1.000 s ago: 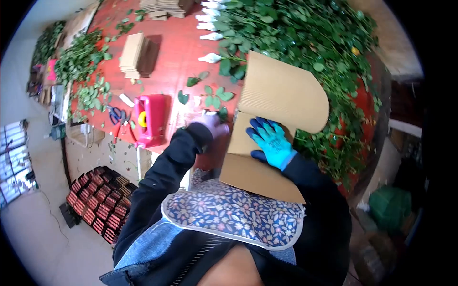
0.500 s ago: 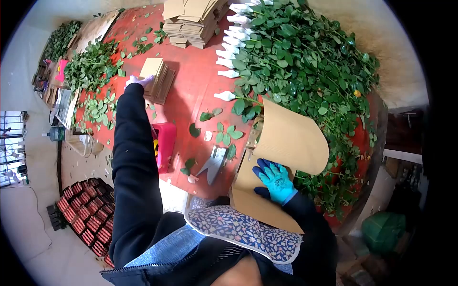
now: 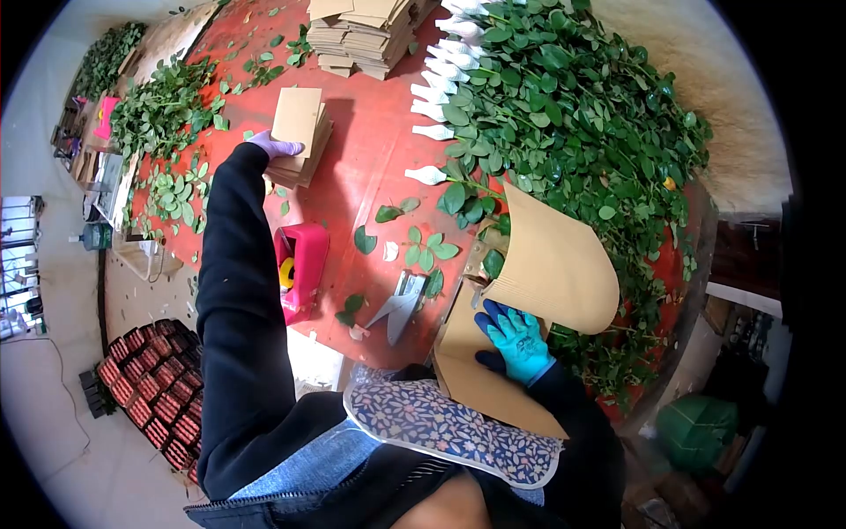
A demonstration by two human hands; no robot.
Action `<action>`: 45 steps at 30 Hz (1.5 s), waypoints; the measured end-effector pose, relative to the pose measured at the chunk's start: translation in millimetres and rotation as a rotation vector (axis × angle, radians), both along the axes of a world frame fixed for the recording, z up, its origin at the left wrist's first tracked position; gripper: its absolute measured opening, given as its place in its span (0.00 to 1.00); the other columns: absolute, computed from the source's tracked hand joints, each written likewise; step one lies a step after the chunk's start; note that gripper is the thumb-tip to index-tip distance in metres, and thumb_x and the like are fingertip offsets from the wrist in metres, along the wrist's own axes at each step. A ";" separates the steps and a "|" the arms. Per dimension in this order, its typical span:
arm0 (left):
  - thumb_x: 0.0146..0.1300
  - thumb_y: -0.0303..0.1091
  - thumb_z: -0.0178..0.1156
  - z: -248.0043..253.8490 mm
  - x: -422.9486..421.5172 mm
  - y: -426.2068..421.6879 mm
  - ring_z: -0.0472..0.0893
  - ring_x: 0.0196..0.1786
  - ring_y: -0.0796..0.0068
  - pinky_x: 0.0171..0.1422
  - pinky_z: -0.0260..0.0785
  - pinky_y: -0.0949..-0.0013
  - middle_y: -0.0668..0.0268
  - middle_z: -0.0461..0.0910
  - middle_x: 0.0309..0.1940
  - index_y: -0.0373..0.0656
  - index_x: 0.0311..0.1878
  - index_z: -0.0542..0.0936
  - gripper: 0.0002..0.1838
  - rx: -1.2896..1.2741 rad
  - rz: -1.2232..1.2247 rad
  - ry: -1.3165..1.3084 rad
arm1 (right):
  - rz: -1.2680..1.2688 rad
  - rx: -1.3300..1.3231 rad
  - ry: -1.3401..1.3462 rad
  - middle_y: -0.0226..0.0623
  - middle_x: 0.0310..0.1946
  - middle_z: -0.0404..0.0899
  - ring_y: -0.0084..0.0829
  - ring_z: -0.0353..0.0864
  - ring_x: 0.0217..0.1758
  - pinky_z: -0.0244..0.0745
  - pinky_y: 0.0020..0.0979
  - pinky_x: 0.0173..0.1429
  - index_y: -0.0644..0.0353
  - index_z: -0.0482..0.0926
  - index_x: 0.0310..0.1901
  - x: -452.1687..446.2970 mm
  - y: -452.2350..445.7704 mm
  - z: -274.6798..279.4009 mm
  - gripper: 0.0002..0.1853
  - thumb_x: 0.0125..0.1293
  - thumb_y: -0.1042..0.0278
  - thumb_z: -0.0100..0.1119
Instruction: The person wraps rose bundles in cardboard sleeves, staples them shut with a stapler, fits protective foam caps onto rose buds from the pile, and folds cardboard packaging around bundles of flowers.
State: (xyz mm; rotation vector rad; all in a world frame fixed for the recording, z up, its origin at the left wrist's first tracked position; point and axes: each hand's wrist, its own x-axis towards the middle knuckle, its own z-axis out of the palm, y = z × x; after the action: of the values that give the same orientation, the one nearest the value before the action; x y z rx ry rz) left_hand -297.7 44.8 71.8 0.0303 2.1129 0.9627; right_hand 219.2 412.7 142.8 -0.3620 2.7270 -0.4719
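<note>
My left hand (image 3: 275, 146), in a purple glove at the end of an outstretched arm, grips a cardboard piece (image 3: 298, 115) at the top of a small stack of cardboard (image 3: 310, 166). The piece is tilted up from the stack. On the right, my right hand (image 3: 515, 339) wears a teal and dark blue glove. Its fingers are spread on a bent cardboard sheet (image 3: 476, 375) close to my body. Another flap of curved cardboard (image 3: 557, 264) rises just beyond that hand, beside leafy stems. A grey stapler (image 3: 398, 309) lies left of this cardboard.
Many leafy stems (image 3: 564, 115) with white-wrapped heads (image 3: 426, 175) fill the right of the red table (image 3: 352, 207). A tall cardboard stack (image 3: 361, 40) stands at the back. A pink tape dispenser (image 3: 306, 264) is beside my left arm. Loose leaves (image 3: 426, 251) lie about.
My left hand has taken hold of the top cardboard piece and tipped it up from the small stack. My right hand stays on the cardboard; the view has shifted slightly.
</note>
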 end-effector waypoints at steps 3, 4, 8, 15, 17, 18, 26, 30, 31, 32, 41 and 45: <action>0.43 0.52 0.80 -9.5 -4.0 5.7 0.82 0.48 0.71 0.56 0.71 0.68 0.64 0.84 0.49 0.42 0.60 0.77 0.42 -0.113 -0.111 0.005 | 0.008 0.001 0.007 0.41 0.71 0.62 0.43 0.57 0.75 0.47 0.49 0.74 0.53 0.68 0.67 0.3 1.1 -0.1 0.38 0.58 0.41 0.60; 0.43 0.52 0.80 -9.7 -6.0 7.4 0.82 0.48 0.71 0.56 0.71 0.68 0.64 0.84 0.49 0.42 0.60 0.77 0.42 -0.113 -0.113 0.010 | 0.008 -0.003 0.009 0.41 0.71 0.62 0.42 0.56 0.75 0.47 0.49 0.74 0.52 0.68 0.68 1.0 1.3 -1.4 0.38 0.58 0.41 0.60; 0.33 0.56 0.82 -10.5 -1.5 20.7 0.82 0.51 0.64 0.59 0.72 0.66 0.59 0.82 0.52 0.40 0.61 0.75 0.51 -0.350 -0.099 0.128 | -0.011 -0.028 -0.053 0.39 0.74 0.58 0.41 0.50 0.78 0.38 0.52 0.77 0.50 0.65 0.70 6.4 2.4 -4.9 0.39 0.61 0.40 0.58; 0.23 0.57 0.81 49.4 96.4 105.9 0.75 0.62 0.56 0.64 0.71 0.58 0.53 0.72 0.61 0.37 0.63 0.67 0.61 -0.844 -0.180 0.625 | -0.002 -0.043 -0.020 0.39 0.74 0.57 0.41 0.50 0.78 0.38 0.51 0.77 0.50 0.64 0.70 10.6 4.3 -12.0 0.39 0.61 0.40 0.58; 0.26 0.54 0.80 41.9 118.1 117.8 0.74 0.61 0.56 0.64 0.69 0.55 0.54 0.72 0.59 0.38 0.62 0.65 0.57 -0.863 -0.171 0.737 | -0.003 -0.031 0.012 0.39 0.74 0.57 0.40 0.51 0.78 0.40 0.50 0.77 0.50 0.65 0.70 11.0 4.3 -13.8 0.39 0.60 0.41 0.59; 0.28 0.54 0.78 35.7 124.0 120.5 0.74 0.61 0.55 0.64 0.68 0.53 0.54 0.72 0.59 0.39 0.61 0.66 0.55 -0.906 -0.202 0.747 | 0.003 -0.034 0.013 0.39 0.74 0.57 0.40 0.51 0.78 0.40 0.50 0.77 0.50 0.65 0.70 11.4 3.7 -13.1 0.39 0.60 0.41 0.59; 0.33 0.49 0.77 45.3 128.0 118.6 0.73 0.61 0.52 0.66 0.65 0.51 0.50 0.72 0.57 0.39 0.59 0.65 0.49 -0.692 -0.131 0.600 | 0.014 -0.038 0.093 0.39 0.72 0.60 0.39 0.55 0.76 0.47 0.47 0.74 0.50 0.66 0.69 9.0 5.2 -15.8 0.39 0.58 0.42 0.60; 0.33 0.50 0.78 64.0 192.8 141.5 0.76 0.56 0.49 0.59 0.70 0.50 0.48 0.72 0.52 0.37 0.57 0.63 0.49 -0.560 0.016 0.765 | 0.036 -0.016 0.124 0.41 0.71 0.61 0.43 0.55 0.76 0.47 0.48 0.74 0.51 0.67 0.68 8.0 4.8 -16.5 0.39 0.57 0.40 0.59; 0.34 0.50 0.78 66.8 213.2 145.0 0.77 0.54 0.48 0.58 0.71 0.52 0.47 0.73 0.50 0.36 0.56 0.64 0.48 -0.551 0.046 0.791 | 0.036 -0.023 0.120 0.42 0.71 0.61 0.45 0.56 0.75 0.47 0.48 0.75 0.52 0.67 0.68 8.2 4.9 -18.0 0.39 0.57 0.41 0.59; 0.34 0.50 0.77 68.6 233.5 146.3 0.77 0.51 0.47 0.57 0.73 0.53 0.46 0.73 0.48 0.36 0.55 0.64 0.47 -0.541 0.077 0.814 | 0.053 -0.027 0.117 0.42 0.71 0.61 0.45 0.56 0.75 0.47 0.48 0.75 0.52 0.67 0.68 7.6 4.4 -17.6 0.39 0.57 0.41 0.59; 0.40 0.53 0.76 28.3 249.2 118.4 0.74 0.57 0.51 0.64 0.64 0.54 0.50 0.69 0.54 0.33 0.70 0.56 0.59 -0.782 0.038 0.727 | 0.058 -0.039 0.133 0.43 0.72 0.60 0.44 0.55 0.76 0.47 0.48 0.74 0.52 0.66 0.69 4.7 4.8 -17.3 0.39 0.57 0.45 0.62; 0.44 0.57 0.74 28.5 231.9 119.6 0.63 0.69 0.50 0.74 0.51 0.47 0.53 0.59 0.67 0.34 0.74 0.51 0.62 -0.888 0.049 0.725 | 0.061 -0.053 0.153 0.43 0.71 0.60 0.45 0.55 0.76 0.47 0.48 0.75 0.53 0.66 0.69 3.7 6.2 -20.1 0.39 0.58 0.45 0.62</action>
State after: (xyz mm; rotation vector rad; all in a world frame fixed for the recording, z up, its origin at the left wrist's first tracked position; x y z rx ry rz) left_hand -65.9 164.4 100.3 -0.1416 3.0480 -0.0798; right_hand 222.9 418.8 122.7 -0.5133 2.8454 -0.5205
